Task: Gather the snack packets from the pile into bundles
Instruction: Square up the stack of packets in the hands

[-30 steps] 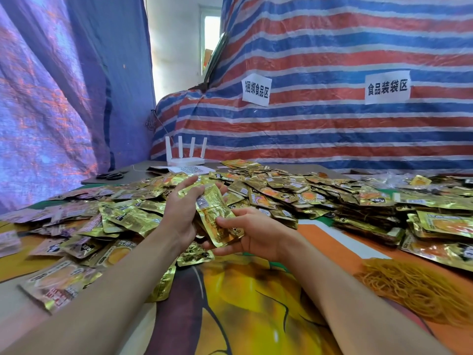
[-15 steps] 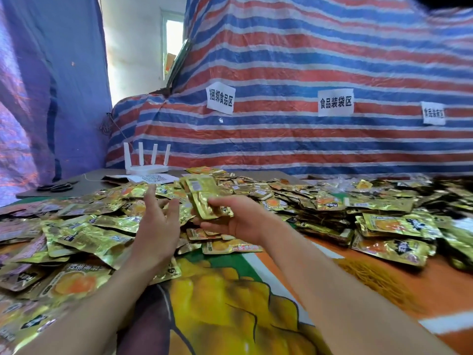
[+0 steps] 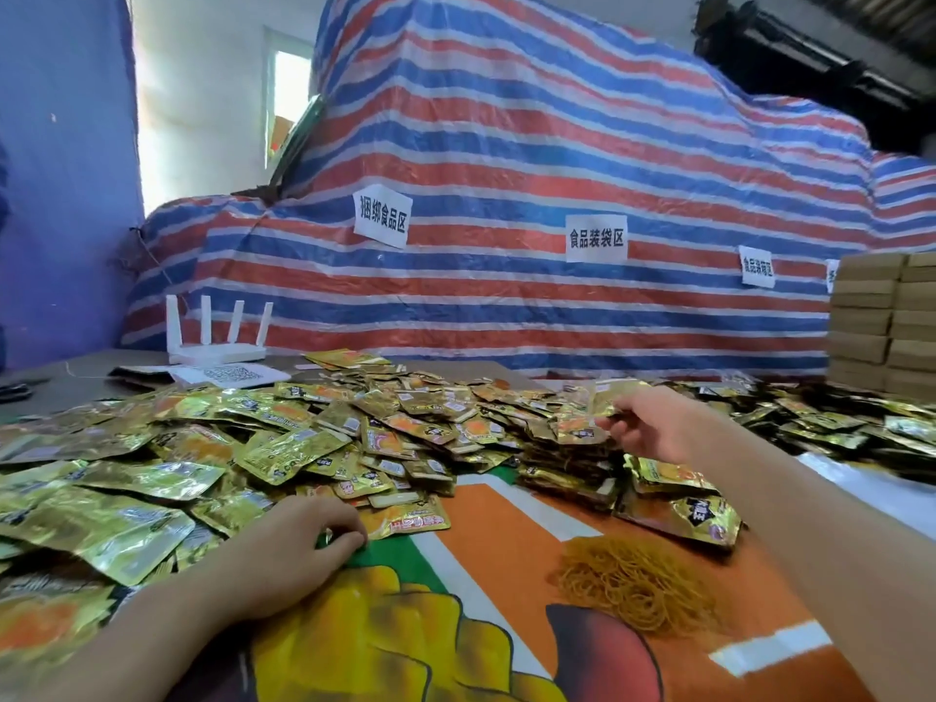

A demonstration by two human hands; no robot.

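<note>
Pile: loose snack packets [image 3: 283, 433] spread from just ahead of my left hand [image 3: 288, 554] across to my right hand [image 3: 653, 428]. Most of it is unsorted, so I judge the bulk of the job is left.
Stacked packets [image 3: 562, 473]: tight rows lie just below the right hand on its inner side, with more beyond it. I count these as the finished bundles, a small share.
Rubber bands [image 3: 638, 590]: a tangled heap on the tabletop [image 3: 506, 549], between the hands and beside the right forearm.
Left hand: low at the near edge of the pile, fingers curled, tips on the tabletop. A glint of foil shows under them, but I cannot tell whether they pinch a packet.
Right hand: raised over the stacked packets, thumb and fingers closed on a small sheaf [image 3: 608, 397] of gold packets.
</note>
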